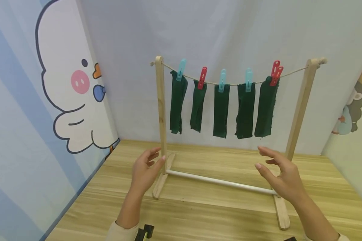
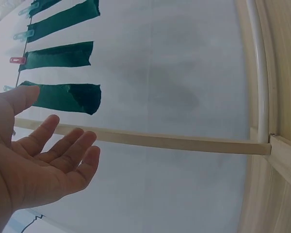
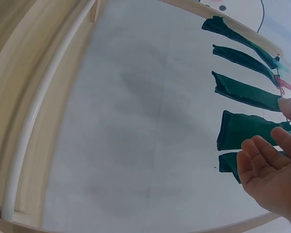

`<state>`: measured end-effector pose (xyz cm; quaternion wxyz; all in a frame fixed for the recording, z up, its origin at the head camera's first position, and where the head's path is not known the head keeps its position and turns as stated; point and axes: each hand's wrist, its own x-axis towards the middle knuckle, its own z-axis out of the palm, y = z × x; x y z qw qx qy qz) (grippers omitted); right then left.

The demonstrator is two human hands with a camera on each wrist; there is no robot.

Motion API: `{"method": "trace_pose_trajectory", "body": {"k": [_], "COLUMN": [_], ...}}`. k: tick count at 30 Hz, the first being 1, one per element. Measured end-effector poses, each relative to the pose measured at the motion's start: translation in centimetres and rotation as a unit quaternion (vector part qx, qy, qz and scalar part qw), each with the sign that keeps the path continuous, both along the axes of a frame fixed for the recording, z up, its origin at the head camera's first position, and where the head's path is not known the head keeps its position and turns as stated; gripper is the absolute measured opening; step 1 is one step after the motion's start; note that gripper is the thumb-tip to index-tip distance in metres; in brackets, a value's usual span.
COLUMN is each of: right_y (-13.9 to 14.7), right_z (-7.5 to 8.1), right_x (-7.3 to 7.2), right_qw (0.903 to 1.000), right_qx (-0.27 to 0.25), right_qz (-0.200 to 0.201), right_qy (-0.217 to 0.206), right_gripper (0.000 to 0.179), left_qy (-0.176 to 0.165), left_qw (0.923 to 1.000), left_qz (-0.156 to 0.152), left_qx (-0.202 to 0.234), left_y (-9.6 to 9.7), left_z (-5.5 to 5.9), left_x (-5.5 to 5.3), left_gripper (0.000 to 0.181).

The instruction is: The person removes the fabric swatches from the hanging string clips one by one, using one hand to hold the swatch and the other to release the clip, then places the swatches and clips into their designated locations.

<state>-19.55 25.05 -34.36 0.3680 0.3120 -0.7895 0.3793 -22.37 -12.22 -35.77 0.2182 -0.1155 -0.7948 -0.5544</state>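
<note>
Several dark green cloth strips (image 1: 221,112) hang from a thin rope (image 1: 294,71) strung between two wooden posts. Light blue clothespins (image 1: 222,80) and red clothespins (image 1: 202,77) pinch their top ends to the rope; two red ones sit together on the rightmost strip. My left hand (image 1: 146,169) is beside the left post (image 1: 161,113), fingers relaxed and thumb apart, holding nothing. By the lower part of the right post (image 1: 301,107), my right hand (image 1: 280,174) is held with loosely bent fingers and an empty palm. Both palms face inward, below the strips' level.
A white rod (image 1: 220,181) joins the stand's two wooden feet (image 1: 282,214) on the wood-grain table (image 1: 217,214). Behind hangs a pale cloth backdrop (image 1: 132,83). On the left is a blue wall panel with a white cartoon figure (image 1: 63,67).
</note>
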Motion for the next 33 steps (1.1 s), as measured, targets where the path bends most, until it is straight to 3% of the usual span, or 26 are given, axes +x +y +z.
{"method": "trace_pose_trajectory", "body": {"k": [5,12,22,33], "right_y": [-0.9,-2.2,-3.7,-4.8], "right_z": [0.9,1.8,3.4,5.3], "right_x": [-0.5,-1.5,-2.4,-3.4], "right_qw": [0.9995,0.9941,0.9893,0.9834], "right_qx": [-0.013,-0.071,-0.103,-0.123], "right_qz": [0.026,0.082,0.102,0.133], "right_qy": [-0.014,0.002,-0.020,-0.016], "right_gripper": [0.050,0.048,0.052,0.047], "left_qy": [-0.016,-0.023,-0.023,-0.085], "left_qw": [0.9998,0.9994,0.9972,0.9886], "left_qz": [-0.006,-0.014,-0.033,-0.068], "left_qx": [0.008,0.022,0.063,0.104], "left_y": [0.5,1.1,2.2,3.0], "left_z": [0.5,0.8,1.4,1.7], "left_x": [-0.5,-1.0,-1.9,-3.9], "left_gripper": [0.039,0.038,0.038,0.046]}}
